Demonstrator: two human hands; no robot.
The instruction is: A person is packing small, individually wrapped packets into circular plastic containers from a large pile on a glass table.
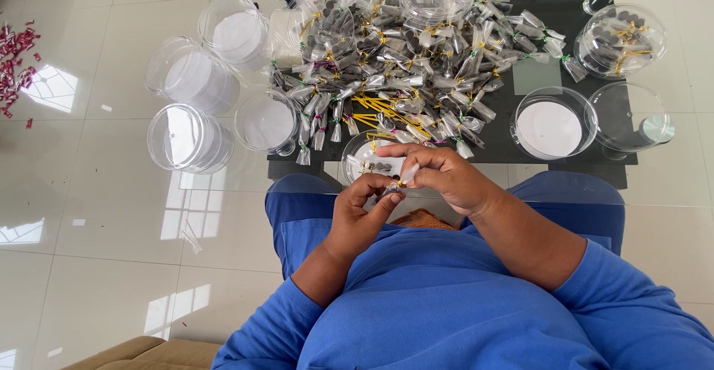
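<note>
I see my left hand (364,210) and my right hand (442,177) meeting just above my lap, at the near edge of the black table (535,80). The fingers (387,191) of both hands are pinched shut on one small clear plastic packet with a yellow twist tie (401,179); its long axis seems to run up and away from me, though it is too small to be sure.

Counting: one heaped pile of tied clear packets (401,58), too many to count; four empty clear round plastic jars (190,138) on the floor at the left; two more on the table at the right, and one filled jar (621,39) behind them. A bundle of loose yellow twist ties (383,110) lies near the pile.

The floor is glossy white tile (97,214) with window reflections; small red bits (16,61) are scattered at far left.
</note>
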